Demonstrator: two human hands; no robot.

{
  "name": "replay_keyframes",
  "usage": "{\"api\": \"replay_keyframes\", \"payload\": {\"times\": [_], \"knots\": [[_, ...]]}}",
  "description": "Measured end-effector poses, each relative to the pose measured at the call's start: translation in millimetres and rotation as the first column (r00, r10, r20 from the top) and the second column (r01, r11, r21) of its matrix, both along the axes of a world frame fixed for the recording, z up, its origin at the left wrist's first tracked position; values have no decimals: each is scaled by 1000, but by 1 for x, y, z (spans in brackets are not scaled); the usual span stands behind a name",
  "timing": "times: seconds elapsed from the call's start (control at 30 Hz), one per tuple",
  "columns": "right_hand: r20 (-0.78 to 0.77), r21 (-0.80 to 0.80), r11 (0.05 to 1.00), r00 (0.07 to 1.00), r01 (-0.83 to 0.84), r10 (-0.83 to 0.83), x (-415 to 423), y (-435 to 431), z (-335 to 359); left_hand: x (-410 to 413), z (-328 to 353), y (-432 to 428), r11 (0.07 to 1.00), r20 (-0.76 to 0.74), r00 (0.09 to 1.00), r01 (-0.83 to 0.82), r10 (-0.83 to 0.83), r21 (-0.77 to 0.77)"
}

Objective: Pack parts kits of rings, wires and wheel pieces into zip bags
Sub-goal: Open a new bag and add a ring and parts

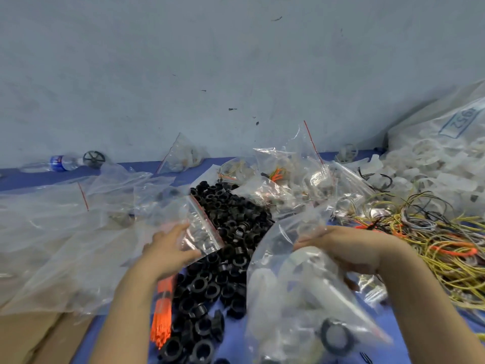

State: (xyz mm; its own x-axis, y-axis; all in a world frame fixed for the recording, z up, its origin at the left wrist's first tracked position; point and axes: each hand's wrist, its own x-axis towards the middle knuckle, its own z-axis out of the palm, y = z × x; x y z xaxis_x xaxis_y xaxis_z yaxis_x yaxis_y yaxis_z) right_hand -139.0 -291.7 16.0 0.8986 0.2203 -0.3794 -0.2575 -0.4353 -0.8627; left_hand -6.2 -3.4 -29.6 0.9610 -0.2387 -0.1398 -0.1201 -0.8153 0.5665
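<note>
Both your bare forearms reach forward: your left hand (168,249) pinches a small zip bag (203,227) between thumb and fingers, your right hand (349,252) curls palm-down, gripping a larger bag (296,290).

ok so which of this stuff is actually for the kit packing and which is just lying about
For the job: small zip bag in left hand; filled bag in right hand; black rings; yellow wires; orange bundle.
Lying about: water bottle by the wall; cardboard at the near left.

Rings (225,232), centre: black. Wires (446,258), right: yellow, orange. Ties (162,311), lower centre: orange. Table (231,342): blue. Bag (202,227) strip: red.
</note>
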Motion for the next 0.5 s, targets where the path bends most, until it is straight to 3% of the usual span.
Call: {"api": "replay_keyframes", "payload": {"times": [0.07,0.1,0.17,0.23,0.33,0.43,0.5], "knots": [[25,133,970,978,201,-206,8,-3,25,1,-8,-6,992,-6,1000,28,-27,124],[51,270,902,930,337,-363,18,-5,44,0,-10,-8,984,-23,999,34,-31,175],[55,583,672,803,457,-594,45,-13,86,1,-14,-10,970,-62,997,65,-52,232],[33,739,510,732,440,-681,65,-13,117,1,-18,-9,973,-61,998,39,-26,228],[31,771,479,726,420,-687,57,-2,120,5,-23,-10,985,74,997,-25,12,171],[21,843,448,814,298,-581,28,12,87,5,-20,-14,988,256,955,-134,150,-81],[57,833,484,830,267,-555,10,21,65,2,-14,-18,962,330,910,-195,251,-192]]}}
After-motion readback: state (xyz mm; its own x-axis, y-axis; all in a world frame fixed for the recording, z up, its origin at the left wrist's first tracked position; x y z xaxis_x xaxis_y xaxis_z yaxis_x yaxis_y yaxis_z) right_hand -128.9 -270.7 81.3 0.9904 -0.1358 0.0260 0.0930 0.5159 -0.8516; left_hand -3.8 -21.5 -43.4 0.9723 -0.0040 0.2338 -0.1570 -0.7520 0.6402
